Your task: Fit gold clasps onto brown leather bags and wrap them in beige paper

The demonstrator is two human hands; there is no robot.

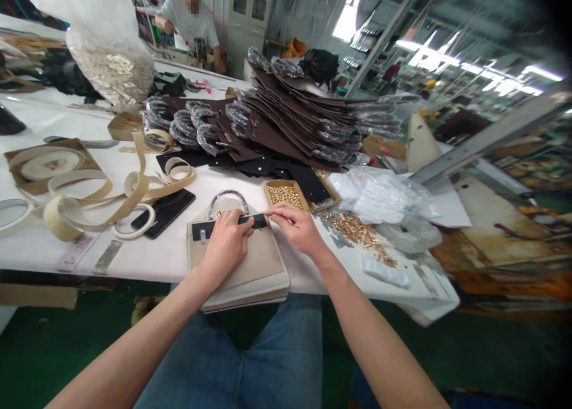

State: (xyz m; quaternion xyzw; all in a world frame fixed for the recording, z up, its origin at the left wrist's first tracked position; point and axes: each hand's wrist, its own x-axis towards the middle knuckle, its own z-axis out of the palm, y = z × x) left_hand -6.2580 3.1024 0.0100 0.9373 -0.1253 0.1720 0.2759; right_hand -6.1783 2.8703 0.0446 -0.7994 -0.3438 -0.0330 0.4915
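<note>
A beige bag panel (263, 260) lies at the table's near edge, over my lap. Across its top runs a black strap (210, 228) with a small metal fitting near its left end. My left hand (229, 245) is curled closed and presses on the strap's middle. My right hand (298, 225) pinches the strap's right end between thumb and fingers. A wrapped handle loop (229, 195) arches just behind the strap. A small cardboard box of gold rivets (285, 194) stands right behind my right hand.
Stacked brown leather pieces (304, 123) with wrapped handles fill the table's back. Beige tape rolls (67, 188) and a black phone (166, 211) lie left. Loose gold hardware (357, 233) and plastic bags (379, 197) lie right. Another person (190, 24) works at a far table.
</note>
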